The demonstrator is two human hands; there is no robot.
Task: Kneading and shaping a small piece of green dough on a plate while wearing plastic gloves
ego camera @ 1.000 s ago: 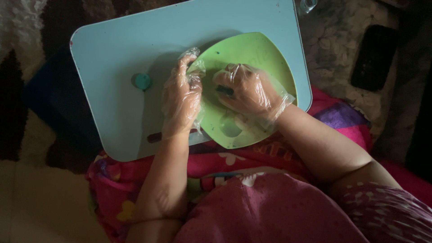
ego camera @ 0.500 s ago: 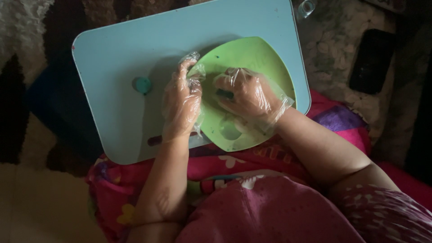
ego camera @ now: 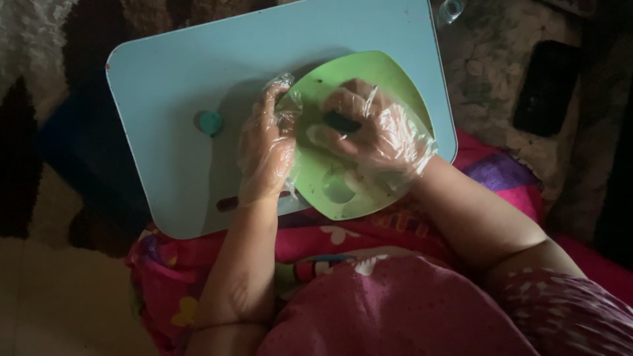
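A green plate (ego camera: pixel 389 76) with rounded corners lies on a light blue lap table (ego camera: pixel 198 72). Both my hands wear thin clear plastic gloves. My left hand (ego camera: pixel 267 148) rests at the plate's left rim, fingers curled against it. Over the middle of the plate, my right hand (ego camera: pixel 372 128) is closed around a small dark object (ego camera: pixel 341 122); what that object is cannot be made out. Pale smears and a round mark (ego camera: pixel 339 192) show on the plate's near part.
A small teal round piece (ego camera: pixel 210 122) lies on the table left of my hands. A dark red slot (ego camera: pixel 227 203) sits near the table's front edge. A black flat object (ego camera: pixel 546 89) lies on patterned fabric at right. A pink printed blanket (ego camera: pixel 323 237) covers my lap.
The view has drifted slightly, so the table sits a little lower in frame. My hands stay at the plate, with the right hand's fingers shifting a little on the dark object.
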